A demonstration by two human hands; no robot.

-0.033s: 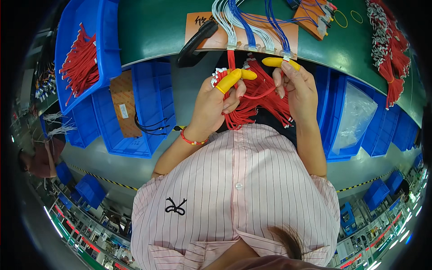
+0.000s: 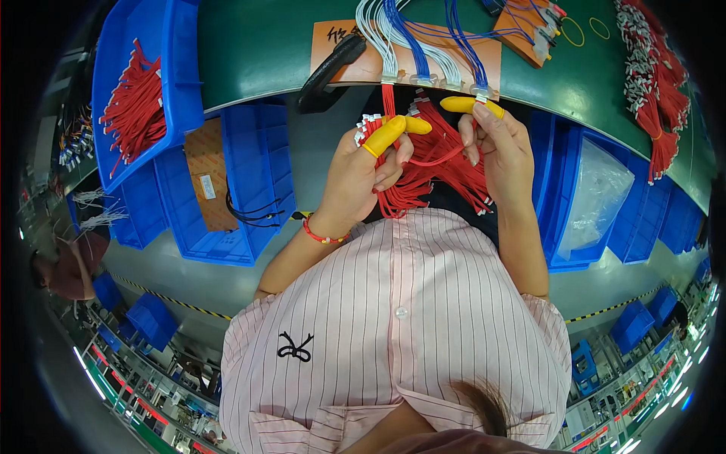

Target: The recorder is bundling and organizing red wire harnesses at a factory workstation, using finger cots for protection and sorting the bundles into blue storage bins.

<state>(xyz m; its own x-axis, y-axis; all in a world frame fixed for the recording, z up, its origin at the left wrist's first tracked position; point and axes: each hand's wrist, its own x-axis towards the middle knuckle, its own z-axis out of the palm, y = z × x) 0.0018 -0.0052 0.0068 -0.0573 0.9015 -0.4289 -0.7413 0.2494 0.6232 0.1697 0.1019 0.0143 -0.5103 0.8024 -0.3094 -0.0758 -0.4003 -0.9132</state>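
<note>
Yellow finger cots cover fingertips on both hands. My left hand (image 2: 368, 168) is closed around a bundle of red cables (image 2: 393, 203) whose white ends show above the palm. From a connector under white wires (image 2: 383, 53), one red cable (image 2: 440, 160) runs down past my left fingers and loops across to my right hand. My right hand (image 2: 501, 144) pinches that cable's end against a pale connector (image 2: 481, 94) at the end of blue wires (image 2: 470, 57). More red cables (image 2: 473, 178) with white ends lie below, between the hands and my shirt.
An orange board (image 2: 340, 60) with a black handle-like object (image 2: 333, 72) sits at the green table's (image 2: 257, 53) edge. A blue bin (image 2: 185, 91) of red cables stands left; bundled red cables (image 2: 656, 113) lie right. Blue bins (image 2: 265, 174) sit under the table. One person (image 2: 68, 268) is far left.
</note>
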